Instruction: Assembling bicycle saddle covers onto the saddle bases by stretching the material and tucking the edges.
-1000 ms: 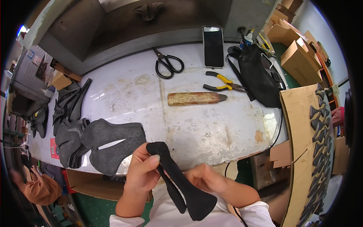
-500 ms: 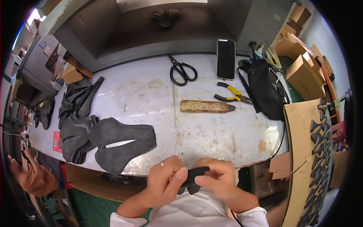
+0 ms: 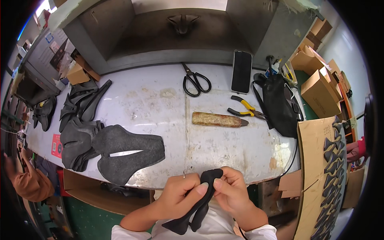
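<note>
Close to my body, just off the table's front edge, both hands pinch a black soft fabric-like piece (image 3: pixel 206 188) that looks like a shoe upper. My left hand (image 3: pixel 184 194) has its thumb on the near side of the piece. Opposite it, my right hand (image 3: pixel 231 188) grips the upper edge between thumb and fingers. Two narrow ends of the piece hang down below my left hand. A flat dark grey cut piece (image 3: pixel 128 146) with a slit lies on the table to the left, beside a stack of similar grey pieces (image 3: pixel 76 144).
On the white table (image 3: pixel 160 112) lie black-handled scissors (image 3: pixel 197 84), a phone (image 3: pixel 241 72), yellow-black pliers (image 3: pixel 248 110), a taped-handle tool (image 3: pixel 218 119) and a black bag (image 3: pixel 276 104). A grey metal hood (image 3: pixel 156 58) stands behind. Cardboard with dark pieces (image 3: pixel 312 160) is at right.
The black piece has been turned and drawn out, so its long ends now hang down in view. My hands still pinch it, closer to its top edge. The view has shifted slightly.
</note>
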The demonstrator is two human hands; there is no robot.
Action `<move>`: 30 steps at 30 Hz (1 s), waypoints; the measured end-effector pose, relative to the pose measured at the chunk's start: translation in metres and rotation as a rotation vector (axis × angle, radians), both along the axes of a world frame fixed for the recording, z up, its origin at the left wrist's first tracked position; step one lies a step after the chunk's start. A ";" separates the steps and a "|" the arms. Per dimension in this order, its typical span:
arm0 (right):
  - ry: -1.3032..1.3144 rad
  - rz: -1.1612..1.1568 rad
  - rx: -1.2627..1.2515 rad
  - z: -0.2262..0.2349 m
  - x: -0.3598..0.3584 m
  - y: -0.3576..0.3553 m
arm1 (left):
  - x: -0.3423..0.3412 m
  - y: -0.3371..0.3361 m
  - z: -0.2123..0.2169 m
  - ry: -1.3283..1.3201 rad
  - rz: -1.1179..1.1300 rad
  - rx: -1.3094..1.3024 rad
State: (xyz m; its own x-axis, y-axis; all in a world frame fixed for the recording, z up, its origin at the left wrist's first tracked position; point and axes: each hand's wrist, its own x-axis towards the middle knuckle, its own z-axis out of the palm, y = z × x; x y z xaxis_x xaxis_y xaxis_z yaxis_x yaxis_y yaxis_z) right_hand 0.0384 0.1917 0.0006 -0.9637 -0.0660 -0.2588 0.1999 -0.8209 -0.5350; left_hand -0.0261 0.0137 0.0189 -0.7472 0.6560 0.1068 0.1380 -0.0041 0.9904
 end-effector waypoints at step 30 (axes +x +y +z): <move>0.459 0.129 0.989 0.021 0.006 -0.013 | 0.000 0.002 0.003 -0.138 0.355 0.201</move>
State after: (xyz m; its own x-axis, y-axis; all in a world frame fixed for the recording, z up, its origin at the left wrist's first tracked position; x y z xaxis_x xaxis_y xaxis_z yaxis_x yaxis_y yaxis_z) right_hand 0.0444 0.1783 0.0219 -0.9826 -0.1341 0.1282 -0.1327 0.0246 -0.9909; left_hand -0.0264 0.0158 0.0216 -0.9391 0.3318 0.0893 0.0318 -0.1749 0.9841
